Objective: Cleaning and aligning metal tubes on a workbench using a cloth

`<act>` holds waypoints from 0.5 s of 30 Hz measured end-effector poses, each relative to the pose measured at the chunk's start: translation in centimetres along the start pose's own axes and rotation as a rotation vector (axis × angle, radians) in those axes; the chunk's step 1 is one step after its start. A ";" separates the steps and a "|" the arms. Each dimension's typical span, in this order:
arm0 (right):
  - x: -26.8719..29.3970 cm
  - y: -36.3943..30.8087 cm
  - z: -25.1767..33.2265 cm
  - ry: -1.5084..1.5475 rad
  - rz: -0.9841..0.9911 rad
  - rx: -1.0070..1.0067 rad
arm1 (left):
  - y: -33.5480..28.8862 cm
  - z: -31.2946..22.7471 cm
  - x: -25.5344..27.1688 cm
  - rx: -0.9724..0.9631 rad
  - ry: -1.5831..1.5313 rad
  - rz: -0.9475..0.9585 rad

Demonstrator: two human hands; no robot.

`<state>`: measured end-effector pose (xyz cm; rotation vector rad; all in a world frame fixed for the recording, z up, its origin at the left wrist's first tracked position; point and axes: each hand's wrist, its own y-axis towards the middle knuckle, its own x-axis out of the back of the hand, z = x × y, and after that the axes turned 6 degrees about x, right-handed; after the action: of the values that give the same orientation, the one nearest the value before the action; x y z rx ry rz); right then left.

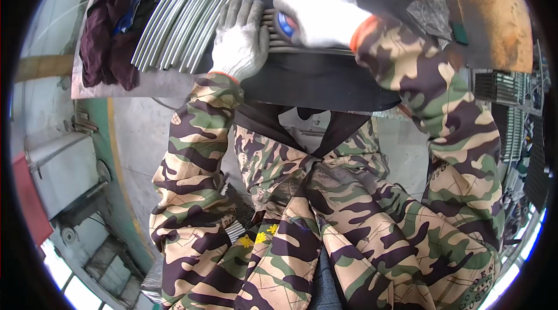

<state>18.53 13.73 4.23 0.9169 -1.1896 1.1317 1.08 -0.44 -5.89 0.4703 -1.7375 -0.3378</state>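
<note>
My left hand, in a white glove with grey fingers, lies flat with its fingers stretched out on the left end of a bundle of metal rods. My right hand, in a matching glove and slightly blurred, is closed around a round blue-rimmed object with a reddish middle. That object is held right over the rods, just right of my left hand; whether it touches them cannot be made out. Beneath the rods is a black mat.
Left of my hands, a fan of long shiny rods lies on the table. Beyond it is a dark maroon cloth. Crumpled clear plastic and a rusty orange sheet lie at the right. Racks of metal parts stand farther right.
</note>
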 end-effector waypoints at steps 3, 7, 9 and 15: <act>0.5 -1.0 -3.9 -0.090 0.037 -0.154 | 1.1 -1.1 -1.5 -0.074 -0.028 -0.041; 1.0 -3.5 -5.0 -0.059 0.074 -0.185 | 1.3 -0.8 0.2 -0.007 0.056 0.030; 0.7 -7.1 -6.1 -0.081 0.083 -0.251 | 2.2 -1.9 -1.5 -0.060 0.044 -0.017; 1.2 -12.2 -8.8 -0.111 0.051 -0.309 | 3.5 -1.9 -0.5 0.062 0.116 0.151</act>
<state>32.41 19.71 4.34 0.7223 -1.4396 0.9128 2.55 2.97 -4.29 0.3934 -1.6624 -0.1463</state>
